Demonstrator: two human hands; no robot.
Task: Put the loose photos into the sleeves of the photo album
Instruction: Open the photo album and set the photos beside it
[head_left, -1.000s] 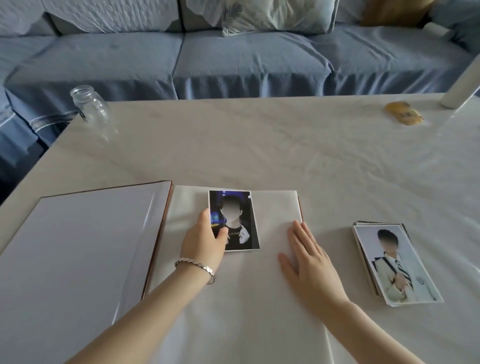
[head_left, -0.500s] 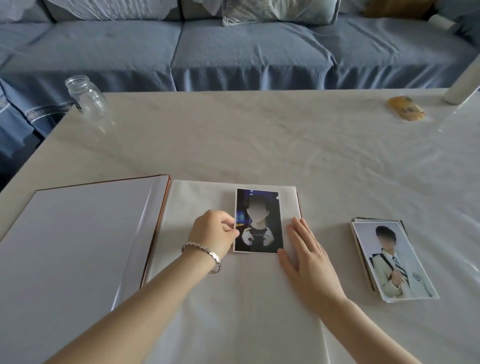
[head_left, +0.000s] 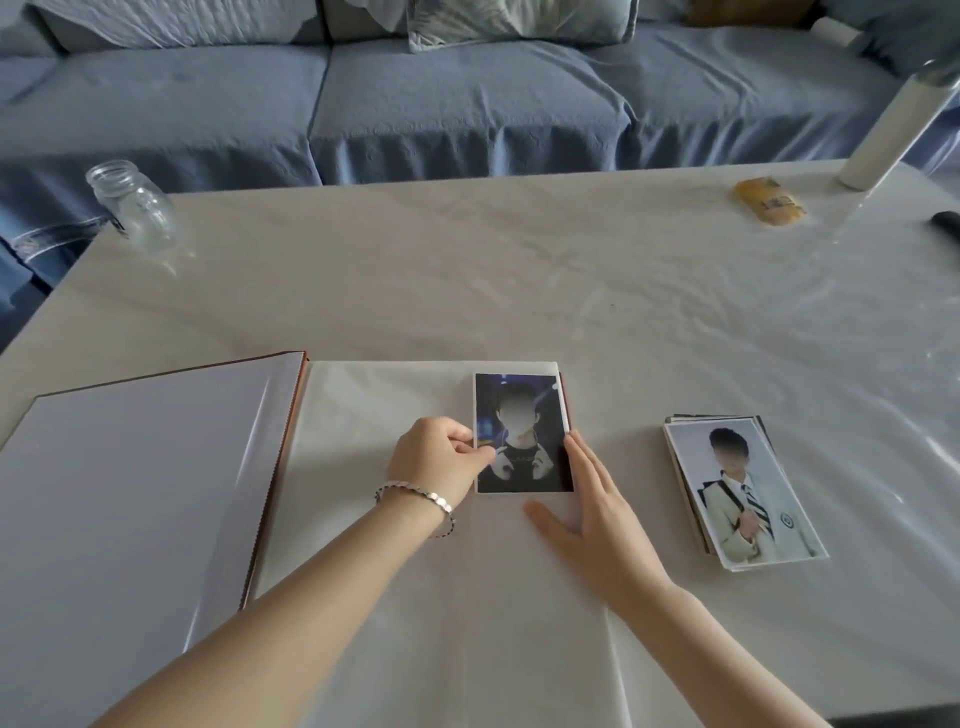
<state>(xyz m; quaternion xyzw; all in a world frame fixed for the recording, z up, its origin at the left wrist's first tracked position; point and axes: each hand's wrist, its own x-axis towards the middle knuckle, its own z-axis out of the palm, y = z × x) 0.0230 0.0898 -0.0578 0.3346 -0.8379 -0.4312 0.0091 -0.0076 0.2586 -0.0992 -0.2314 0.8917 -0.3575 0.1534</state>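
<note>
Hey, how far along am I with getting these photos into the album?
Done: nothing visibly sleeved; the open album page looks bare. In hand: your left hand pinches the dark photo over the page's top right corner, the right hand flat beside it. Left: the stack of loose photos on the table.

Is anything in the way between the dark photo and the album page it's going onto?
Nothing visible blocks it. The dark photo lies on the album's right page, its left edge pinched by the left hand. The right hand rests flat on the page along the photo's right edge. A sleeve opening cannot be made out.
</note>
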